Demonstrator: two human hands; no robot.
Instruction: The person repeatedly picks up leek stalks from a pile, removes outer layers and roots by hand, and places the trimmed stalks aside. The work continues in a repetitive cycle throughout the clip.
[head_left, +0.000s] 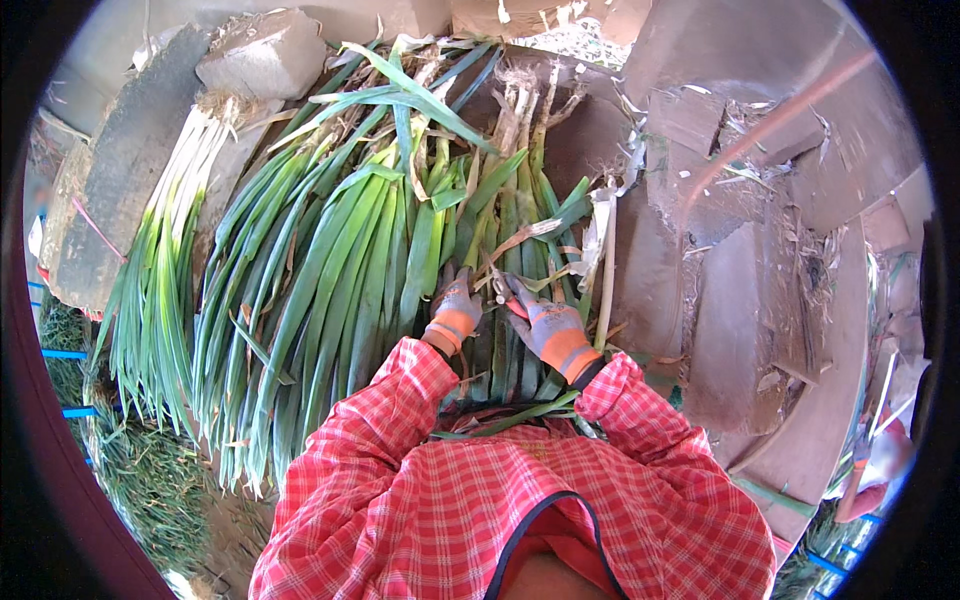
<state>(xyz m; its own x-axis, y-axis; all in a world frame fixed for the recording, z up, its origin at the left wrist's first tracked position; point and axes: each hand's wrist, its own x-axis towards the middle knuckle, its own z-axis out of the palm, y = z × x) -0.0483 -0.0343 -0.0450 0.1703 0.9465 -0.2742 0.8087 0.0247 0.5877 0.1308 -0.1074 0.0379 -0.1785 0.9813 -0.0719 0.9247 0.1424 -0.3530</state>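
Before me lies a wide heap of long green onions (360, 240), roots at the far side and green leaves towards my body. My right hand (551, 330), in a grey and orange work glove, grips a small red-handled cutting tool (516, 306), probably pruning shears. The tool's metal end is among the leaves, beside a dry brownish leaf (525, 236). In a matching glove, my left hand (453, 306) rests on the green leaves just left of the tool. Its fingertips are partly hidden there, so its hold is unclear.
A bundle of cleaned, white-stemmed green onions (176, 217) lies at the left, below a pale block (262, 56). Worn boards (724, 322) with dry scraps are at the right. Another person's arm (855, 480) shows at the right rim. More greens (150, 480) lie lower left.
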